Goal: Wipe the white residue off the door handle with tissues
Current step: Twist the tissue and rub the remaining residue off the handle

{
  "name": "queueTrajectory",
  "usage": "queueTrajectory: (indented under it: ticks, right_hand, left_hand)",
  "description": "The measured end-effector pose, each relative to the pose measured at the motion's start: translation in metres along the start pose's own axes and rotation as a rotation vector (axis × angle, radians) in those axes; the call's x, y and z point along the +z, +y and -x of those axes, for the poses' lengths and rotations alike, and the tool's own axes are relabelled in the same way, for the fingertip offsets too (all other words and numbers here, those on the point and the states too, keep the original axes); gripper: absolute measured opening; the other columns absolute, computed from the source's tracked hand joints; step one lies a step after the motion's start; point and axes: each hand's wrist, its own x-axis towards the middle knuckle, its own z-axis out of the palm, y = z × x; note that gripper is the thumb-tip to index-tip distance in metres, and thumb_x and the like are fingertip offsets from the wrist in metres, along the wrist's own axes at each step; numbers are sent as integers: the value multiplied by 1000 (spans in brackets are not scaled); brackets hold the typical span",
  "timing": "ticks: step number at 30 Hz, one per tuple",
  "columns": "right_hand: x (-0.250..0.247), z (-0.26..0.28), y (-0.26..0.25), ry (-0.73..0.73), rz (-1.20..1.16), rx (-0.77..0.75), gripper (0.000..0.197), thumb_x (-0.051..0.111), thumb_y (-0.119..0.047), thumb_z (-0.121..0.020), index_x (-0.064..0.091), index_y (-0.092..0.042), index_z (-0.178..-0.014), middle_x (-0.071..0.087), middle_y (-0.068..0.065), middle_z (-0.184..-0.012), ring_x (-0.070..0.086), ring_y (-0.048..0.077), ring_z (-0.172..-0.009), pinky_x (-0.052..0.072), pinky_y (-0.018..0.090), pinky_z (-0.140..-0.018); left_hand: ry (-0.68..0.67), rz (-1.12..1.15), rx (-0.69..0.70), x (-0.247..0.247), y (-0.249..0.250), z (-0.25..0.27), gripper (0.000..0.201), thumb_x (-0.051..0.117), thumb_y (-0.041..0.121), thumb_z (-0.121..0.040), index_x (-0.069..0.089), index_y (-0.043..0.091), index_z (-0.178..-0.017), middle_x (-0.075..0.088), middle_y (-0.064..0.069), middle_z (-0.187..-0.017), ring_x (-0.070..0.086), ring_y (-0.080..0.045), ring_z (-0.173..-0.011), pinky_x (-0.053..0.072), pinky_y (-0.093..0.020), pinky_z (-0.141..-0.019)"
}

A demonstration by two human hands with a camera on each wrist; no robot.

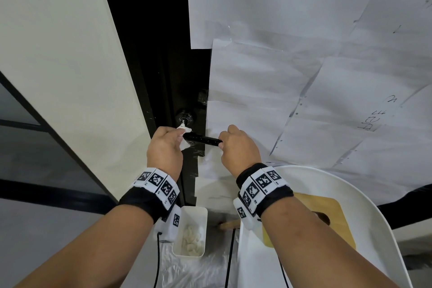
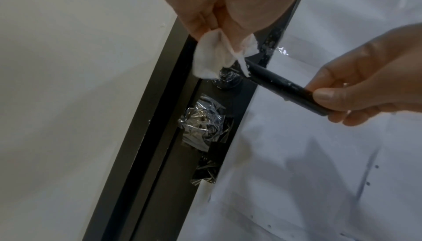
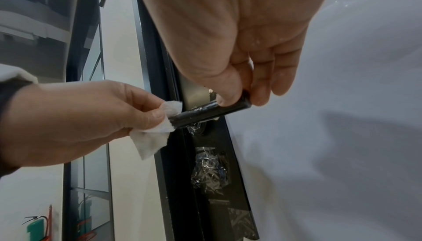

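A black lever door handle (image 1: 203, 139) (image 2: 285, 86) (image 3: 205, 112) sticks out from a dark door edge, with white specks along its bar. My left hand (image 1: 164, 147) (image 3: 68, 124) pinches a white tissue (image 1: 183, 145) (image 2: 214, 57) (image 3: 157, 133) around the handle's pivot end. My right hand (image 1: 238, 147) (image 2: 365, 82) (image 3: 239, 46) grips the handle's free end between thumb and fingers. The handle's round base (image 1: 185, 118) is wrapped in clear film.
Taped paper sheets (image 1: 304, 65) cover the door to the right. A cream wall (image 1: 58, 54) lies left of the dark frame. Below sit a white bin (image 1: 201, 215) holding used tissues and a white chair (image 1: 350, 184) with a wooden seat.
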Motion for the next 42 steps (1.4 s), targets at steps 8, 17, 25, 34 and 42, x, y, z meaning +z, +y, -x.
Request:
queueTrajectory:
  ticks: [8, 17, 25, 34, 42]
  right_hand:
    - [1, -1, 0, -9, 11, 0, 9, 51, -6, -89, 60, -8, -91, 51, 7, -92, 44, 22, -72, 37, 34, -58]
    - [0, 1, -1, -7, -2, -1, 9, 49, -7, -90, 59, -8, -91, 51, 8, -93, 47, 24, -73, 37, 35, -59]
    - [2, 1, -1, -11, 9, 11, 8, 51, -3, -88, 57, -8, -89, 51, 8, -93, 42, 22, -71, 35, 34, -58]
    - [3, 0, 0, -6, 10, 9, 8, 50, -2, -87, 55, -8, -89, 50, 8, -93, 42, 23, -71, 36, 35, -58]
    - [2, 2, -2, -13, 7, 21, 8, 49, -2, -88, 55, -8, -90, 49, 8, -95, 42, 23, -71, 35, 35, -58]
  left_hand:
    - [-121, -5, -30, -3, -5, -12, 19, 63, 10, -90, 73, 14, -106, 59, 6, -100, 59, -6, -87, 37, -3, -76]
    - [-29, -10, -224, -10, -15, -6, 25, 48, 20, -97, 63, 15, -117, 69, -5, -97, 62, -22, -87, 44, -25, -77]
    - [-85, 339, -435, 7, 3, 1, 35, 59, 8, -89, 58, 8, -123, 65, 3, -95, 63, -20, -97, 47, -30, -92]
    - [-163, 854, -792, 13, 2, -3, 17, 67, 0, -84, 56, 9, -75, 58, -5, -76, 63, -24, -87, 56, -34, -86]
    - [-244, 587, -691, 1, -4, 5, 4, 62, 13, -90, 63, 17, -89, 69, -15, -101, 68, -28, -84, 57, -31, -59]
